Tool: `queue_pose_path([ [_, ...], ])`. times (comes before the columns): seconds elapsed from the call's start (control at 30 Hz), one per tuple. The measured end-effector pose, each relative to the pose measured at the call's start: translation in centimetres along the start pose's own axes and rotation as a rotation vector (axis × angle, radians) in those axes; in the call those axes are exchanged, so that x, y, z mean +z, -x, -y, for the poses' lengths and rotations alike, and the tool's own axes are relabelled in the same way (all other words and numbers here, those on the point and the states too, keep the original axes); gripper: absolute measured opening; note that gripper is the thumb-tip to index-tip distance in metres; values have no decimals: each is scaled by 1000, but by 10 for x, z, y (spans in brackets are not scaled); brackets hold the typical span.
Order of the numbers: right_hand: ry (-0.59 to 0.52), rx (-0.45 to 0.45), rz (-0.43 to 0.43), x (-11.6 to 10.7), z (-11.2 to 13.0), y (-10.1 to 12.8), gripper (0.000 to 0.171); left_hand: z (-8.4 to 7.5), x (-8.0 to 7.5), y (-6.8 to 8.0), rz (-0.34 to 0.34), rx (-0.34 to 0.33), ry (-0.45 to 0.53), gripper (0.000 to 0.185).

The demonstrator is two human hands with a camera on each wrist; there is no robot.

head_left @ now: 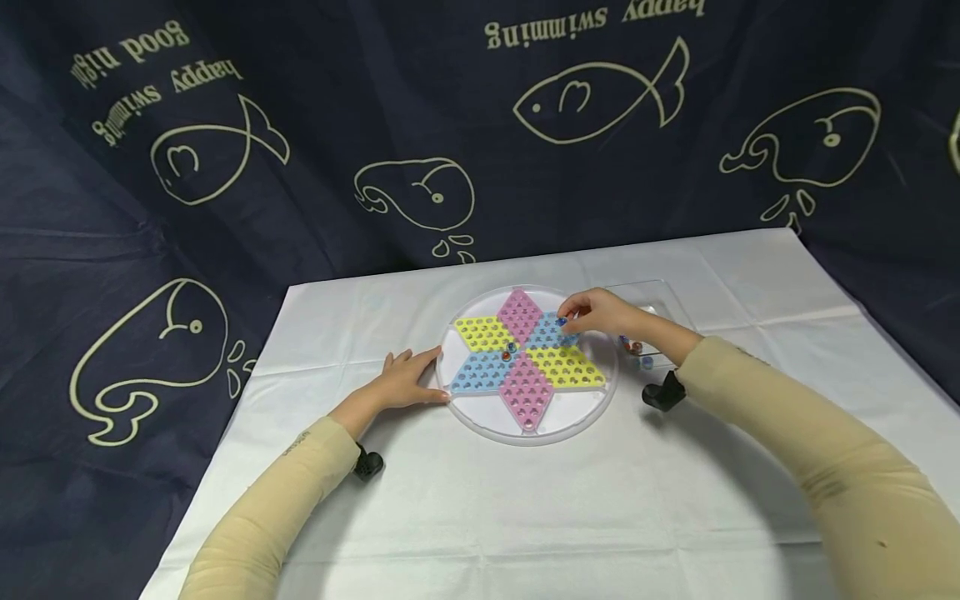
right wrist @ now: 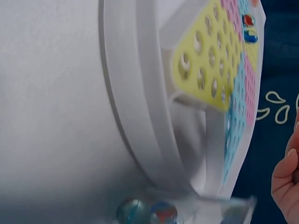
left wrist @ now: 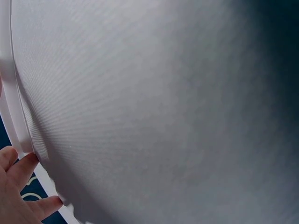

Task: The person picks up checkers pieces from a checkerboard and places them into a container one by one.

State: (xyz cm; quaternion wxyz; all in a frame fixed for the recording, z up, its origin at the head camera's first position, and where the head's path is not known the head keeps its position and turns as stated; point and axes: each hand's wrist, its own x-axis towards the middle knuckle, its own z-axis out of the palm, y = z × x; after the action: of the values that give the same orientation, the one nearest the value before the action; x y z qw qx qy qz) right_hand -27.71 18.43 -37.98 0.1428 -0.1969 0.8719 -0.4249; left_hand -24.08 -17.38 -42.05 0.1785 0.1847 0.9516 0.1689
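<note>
A round white Chinese checkers board (head_left: 528, 438) carries a star of pink, yellow and blue hole fields. My left hand (head_left: 402, 380) has its fingers spread, with thumb and fingertips at the board's left rim. Over the upper right blue field (head_left: 545, 335), my right hand (head_left: 603, 312) pinches a blue marble (head_left: 562, 322) between thumb and fingers. A second blue marble (head_left: 512, 347) and a red marble (head_left: 506, 356) sit near the star's middle. In the right wrist view, the right hand's curled fingers (right wrist: 286, 172) show at the edge, and the pinched marble is hidden.
A clear plastic box (head_left: 660, 290) stands right of the board, partly under the right forearm, with several marbles (head_left: 636, 347) in it. White cloth (head_left: 480, 508) covers the table. Behind it hangs a dark blue curtain (head_left: 322, 100) with fish drawings.
</note>
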Motion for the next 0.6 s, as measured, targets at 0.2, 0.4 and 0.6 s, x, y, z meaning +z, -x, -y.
queue_pose_path([
  [0.2, -2, 48, -21, -13, -5, 5, 32, 0, 0, 1, 0, -2, 8, 91],
  [0.4, 0, 60, -43, -25, -10, 11, 35, 0, -2, 1, 3, 1, 3, 90],
  [0.6, -6, 76, -72, -36, -12, 20, 39, 0, -1, 0, 4, 1, 5, 91],
])
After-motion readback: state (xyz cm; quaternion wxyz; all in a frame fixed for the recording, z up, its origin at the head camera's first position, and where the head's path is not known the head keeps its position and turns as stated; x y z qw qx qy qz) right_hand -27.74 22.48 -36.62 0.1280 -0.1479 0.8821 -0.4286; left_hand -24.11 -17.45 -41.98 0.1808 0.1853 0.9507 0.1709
